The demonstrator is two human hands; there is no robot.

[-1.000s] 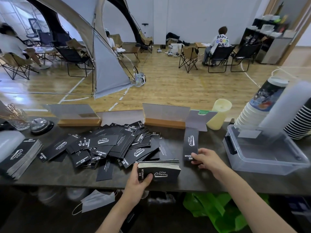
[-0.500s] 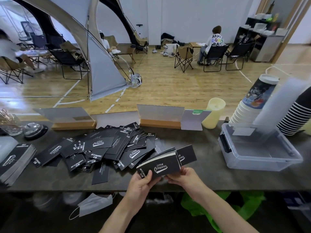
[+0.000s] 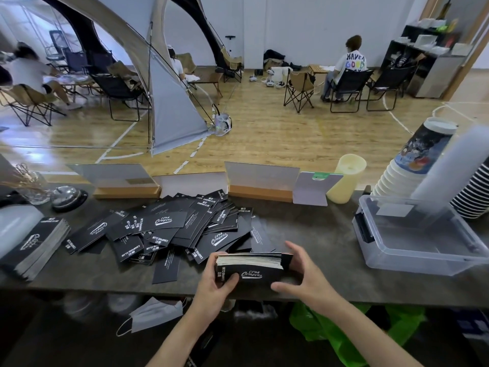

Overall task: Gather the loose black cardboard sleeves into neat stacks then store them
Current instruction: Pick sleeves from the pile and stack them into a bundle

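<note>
1. I see the held stack (image 3: 251, 270) of black sleeves at 6 o'clock in frame, over the near edge of the worktop (image 3: 317, 234). Logo face is toward the camera. I can't tell if its lower edge touches the worktop.
2. Left hand (image 3: 214, 284) is grasping the stack's left end, with the thumb on the front face and the fingers wrapped round behind.
3. Right hand (image 3: 304, 271) is grasping the right end. The thumb is low on the front and the fingers (image 3: 296, 250) curve over the back.
4. Loose pile (image 3: 180, 229) sits at 10 o'clock from the held stack. It lies flat, overlapping at mixed angles, and the nearest sleeves are just beside the stack.
5. Second stack (image 3: 39, 245) is at 9 o'clock, at the far left of the worktop, with its edges fanned.
6. Clear bin (image 3: 412, 239) is at 3 o'clock, well apart from the stack. Cup stacks (image 3: 402, 170) are at 1 o'clock behind it.
7. Face mask (image 3: 156, 313) is at 7 o'clock, below the worktop edge.
</note>
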